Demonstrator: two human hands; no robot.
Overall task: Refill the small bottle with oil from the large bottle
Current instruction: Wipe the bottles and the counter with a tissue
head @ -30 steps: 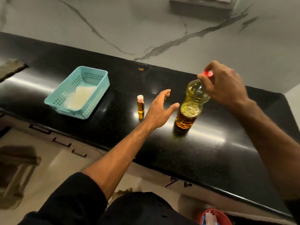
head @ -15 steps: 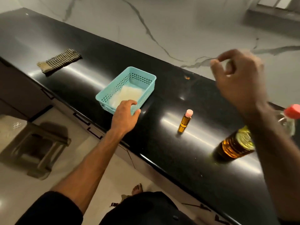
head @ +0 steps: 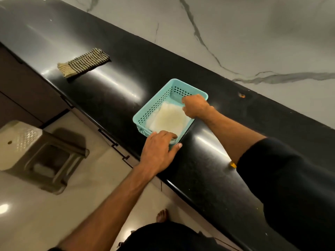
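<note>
The black tabletop [head: 108, 91] carries a teal perforated basket [head: 155, 105] lined with white paper [head: 168, 120]. The left hand [head: 157, 151] has its grip closed on the near rim, the right hand [head: 195, 107] on the far rim, probably to bring it close as a spill tray. A checked cloth [head: 85, 64] lies well apart. Neither bottle shows clearly; the right sleeve [head: 290, 178] likely hides them.

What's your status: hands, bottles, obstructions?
Left hand and right hand both gripping the teal basket rim. Neither bottle clearly in view. Nothing obstructing.
</note>
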